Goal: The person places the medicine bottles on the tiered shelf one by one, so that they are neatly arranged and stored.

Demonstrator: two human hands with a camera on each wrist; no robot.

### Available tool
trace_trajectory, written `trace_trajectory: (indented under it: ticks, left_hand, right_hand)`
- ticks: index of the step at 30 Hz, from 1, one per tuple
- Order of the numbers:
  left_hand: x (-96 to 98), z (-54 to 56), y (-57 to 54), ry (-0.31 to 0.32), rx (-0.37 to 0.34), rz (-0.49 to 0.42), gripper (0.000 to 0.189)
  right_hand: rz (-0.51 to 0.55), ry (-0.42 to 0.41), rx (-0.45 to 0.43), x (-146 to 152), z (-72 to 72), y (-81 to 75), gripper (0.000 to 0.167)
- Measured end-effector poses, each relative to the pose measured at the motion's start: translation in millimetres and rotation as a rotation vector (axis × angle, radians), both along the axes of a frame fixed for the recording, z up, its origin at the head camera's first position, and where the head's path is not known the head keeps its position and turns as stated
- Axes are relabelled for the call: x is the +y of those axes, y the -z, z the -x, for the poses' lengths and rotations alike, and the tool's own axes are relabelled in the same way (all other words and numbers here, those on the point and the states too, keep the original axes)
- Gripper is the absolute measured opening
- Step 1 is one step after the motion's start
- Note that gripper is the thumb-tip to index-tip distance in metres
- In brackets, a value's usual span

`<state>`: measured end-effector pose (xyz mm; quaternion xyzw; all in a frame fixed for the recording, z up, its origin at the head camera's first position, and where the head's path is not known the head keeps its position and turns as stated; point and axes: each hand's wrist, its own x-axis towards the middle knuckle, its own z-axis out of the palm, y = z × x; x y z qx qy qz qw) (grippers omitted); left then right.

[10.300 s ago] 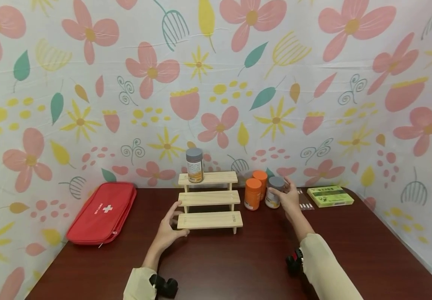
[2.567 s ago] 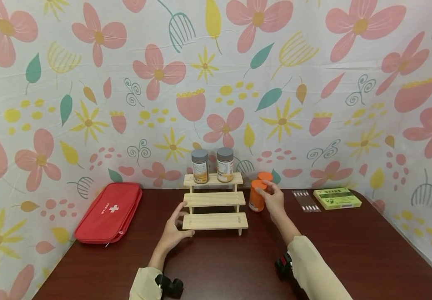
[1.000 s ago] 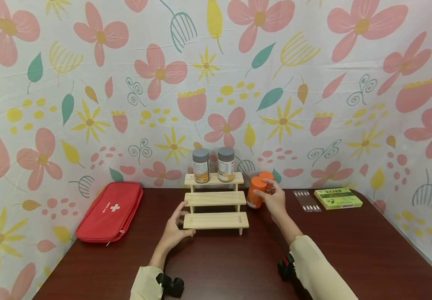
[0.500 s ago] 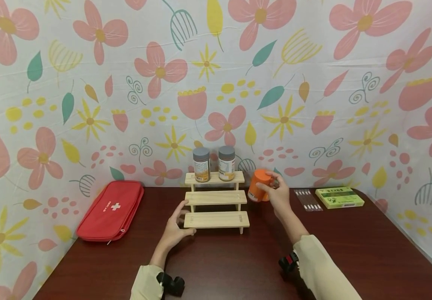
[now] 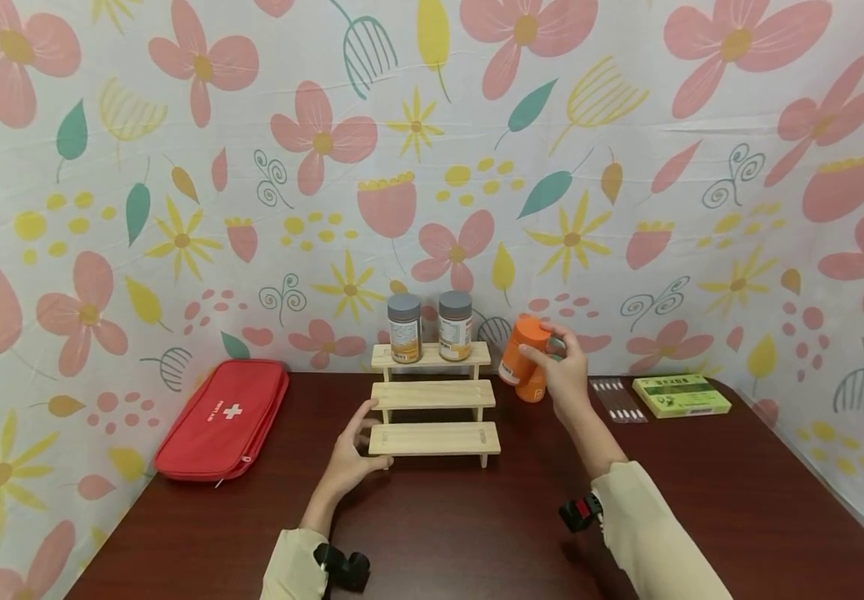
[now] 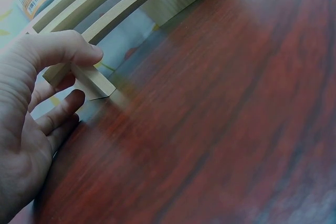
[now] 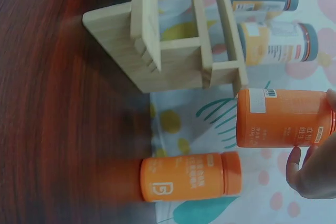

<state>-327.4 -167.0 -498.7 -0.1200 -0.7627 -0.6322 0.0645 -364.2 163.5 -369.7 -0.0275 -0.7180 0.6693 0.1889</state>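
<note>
One smooth, cylindrical orange bottle (image 7: 281, 119) | right hand (image 5: 571, 377) curled round it | left hand (image 5: 346, 460) half-curled, gripping stepped wooden stand (image 5: 433, 395)

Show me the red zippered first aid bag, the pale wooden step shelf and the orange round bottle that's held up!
Red zippered first aid bag (image 5: 223, 422): head view, on its front.
Pale wooden step shelf (image 5: 433, 394): head view, on its middle step.
Held-up orange round bottle (image 7: 283, 119): right wrist view, on its printed side.
</note>
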Motion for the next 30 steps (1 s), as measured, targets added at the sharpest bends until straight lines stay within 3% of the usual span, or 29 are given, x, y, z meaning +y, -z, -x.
trace_trajectory:
  ticks: [17, 30]
  left_hand:
    - [-0.5, 0.4, -3.0, 0.002, 0.015, 0.008, 0.097]
    - [-0.7, -1.6, -1.3, 0.004, -0.001, 0.005, 0.098]
  right_hand:
    - [0.002, -0.130, 0.062, -33.8, -15.8, -30.2, 0.050]
    - [0.001, -0.219, 0.064, -77.5, -21.0, -24.6, 0.049]
